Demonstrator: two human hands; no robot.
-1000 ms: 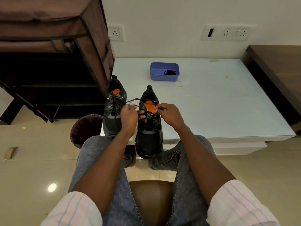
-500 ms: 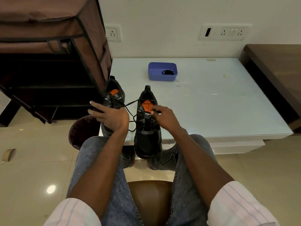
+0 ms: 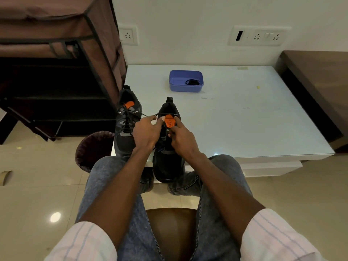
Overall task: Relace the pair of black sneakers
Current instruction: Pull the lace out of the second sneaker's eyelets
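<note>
Fingers of the left hand (image 3: 146, 131) are pinching a black lace (image 3: 150, 115) near the top of the right-hand sneaker (image 3: 167, 147), thumb and forefinger closed on the strand. Fingers of the right hand (image 3: 181, 140) are curling over the tongue just below the orange tag (image 3: 169, 122); we cannot tell whether they are gripping lace or only pressing the tongue down.

The lace is running taut from the pinch toward the left-hand sneaker (image 3: 126, 125), which already looks laced. Both sneakers are standing on the near left corner of the tabletop (image 3: 244, 119), toes toward us, the right-hand one overhanging the edge above the knees.

Risks as we are judging them:
- Overhanging sneaker is sitting partly unsupported; a hard pull toward us could tip it off onto the lap or floor.
- Taut strand is crossing close to the other sneaker; it could snag there and drag that shoe sideways toward the edge and the bin (image 3: 94, 147) below.
- Uneven pulling could leave one end too short to tie.

A blue tub (image 3: 185, 87) holding something dark is sitting well apart, farther back.
</note>
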